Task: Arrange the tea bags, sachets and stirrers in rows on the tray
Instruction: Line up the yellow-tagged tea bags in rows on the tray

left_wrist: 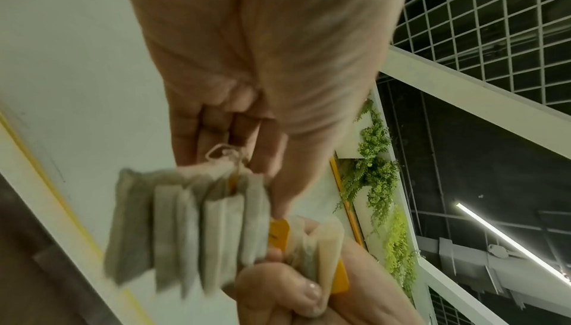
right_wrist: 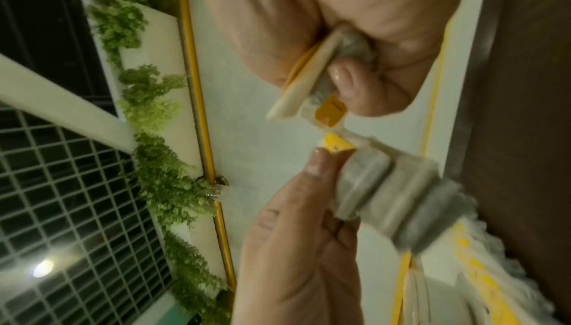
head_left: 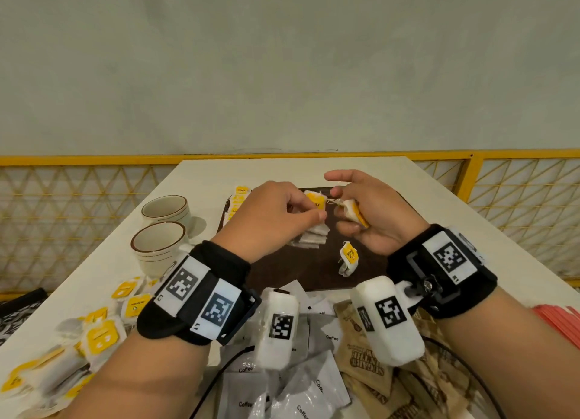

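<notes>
Over the dark brown tray (head_left: pixel 314 277) my left hand (head_left: pixel 309 213) pinches a clump of several grey tea bags (left_wrist: pixel 185 227) by a yellow tag (head_left: pixel 315 200), and the bags hang below my fingers. My right hand (head_left: pixel 342 211) grips one tea bag (head_left: pixel 353 213) close beside it, and tangled strings run between the two. In the right wrist view that bag (right_wrist: pixel 309 81) sits under my curled fingers. One loose tea bag (head_left: pixel 348 257) lies on the tray. A row of tea bags (head_left: pixel 235 205) lines the tray's far left edge.
Two stacks of cups (head_left: pixel 158 246) stand left of the tray. A heap of loose tea bags (head_left: pixel 100 337) lies at the near left. White coffee sachets (head_left: pixel 282 387) and brown sugar sachets (head_left: pixel 370 371) lie in front of me, and red stirrers (head_left: pixel 561 318) at the right.
</notes>
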Available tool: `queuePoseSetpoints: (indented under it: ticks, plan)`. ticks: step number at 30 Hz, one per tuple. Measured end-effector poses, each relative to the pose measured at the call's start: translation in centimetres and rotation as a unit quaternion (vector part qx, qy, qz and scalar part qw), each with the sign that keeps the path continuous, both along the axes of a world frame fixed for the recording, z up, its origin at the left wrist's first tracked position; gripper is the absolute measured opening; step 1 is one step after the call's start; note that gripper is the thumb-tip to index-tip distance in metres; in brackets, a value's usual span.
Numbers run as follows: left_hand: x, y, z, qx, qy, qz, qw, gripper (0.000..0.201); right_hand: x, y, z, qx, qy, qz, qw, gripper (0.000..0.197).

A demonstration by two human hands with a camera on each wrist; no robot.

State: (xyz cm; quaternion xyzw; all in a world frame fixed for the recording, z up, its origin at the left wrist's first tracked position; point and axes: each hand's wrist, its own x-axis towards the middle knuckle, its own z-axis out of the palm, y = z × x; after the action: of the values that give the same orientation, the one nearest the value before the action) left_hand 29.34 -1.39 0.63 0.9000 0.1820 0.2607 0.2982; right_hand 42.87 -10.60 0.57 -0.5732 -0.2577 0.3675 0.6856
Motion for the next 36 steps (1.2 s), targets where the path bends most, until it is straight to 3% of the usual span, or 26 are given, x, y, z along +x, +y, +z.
queuePoseSetpoints:
  ticks: [4, 8, 14, 16, 21, 26, 31, 34, 36]
  plan:
    - [0.1, 0.6, 0.1, 0.077, -0.048, 0.049, 0.995, 0.010, -0.1, 0.0, -0.2, 0.012, 0.116, 0.073, 0.990, 0.040]
    - [-0.3, 0.6, 0.3, 0.097, -0.073, 0.017, 0.992, 0.018, -0.4, 0.0, -0.3, 0.016, 0.165, 0.170, 0.971, 0.040]
    - [-0.2, 0.6, 0.2, 0.106, -0.073, -0.022, 0.991, 0.002, -0.8, 0.1, -0.3, -0.016, 0.199, 0.184, 0.963, 0.012]
    - [-0.4, 1.0, 0.2, 0.103, -0.065, 0.004, 0.993, 0.007, -0.7, 0.1, -0.4, -0.023, 0.207, 0.172, 0.963, 0.018]
    - [-1.6, 3.1, 0.8, 0.054, -0.020, 0.080, 0.995, 0.019, 0.1, -0.2, -0.6, -0.040, 0.182, 0.107, 0.977, 0.027]
    - [-2.7, 4.6, 1.1, -0.093, -0.044, 0.069, 0.992, 0.017, 0.0, -0.6, -0.1, -0.015, 0.156, 0.127, 0.979, 0.028]
    - [-3.1, 4.8, 1.3, -0.103, -0.034, 0.066, 0.992, 0.016, 0.0, -0.7, 0.3, 0.019, 0.121, 0.116, 0.986, 0.023]
    - [-3.0, 4.6, 1.3, -0.091, -0.026, 0.065, 0.993, 0.014, 0.0, -0.8, 0.2, 0.039, 0.050, 0.145, 0.987, 0.023]
    - [-3.0, 4.5, 1.2, -0.084, -0.022, 0.066, 0.994, 0.013, 0.2, -1.0, 0.1, 0.033, -0.075, 0.145, 0.986, 0.021]
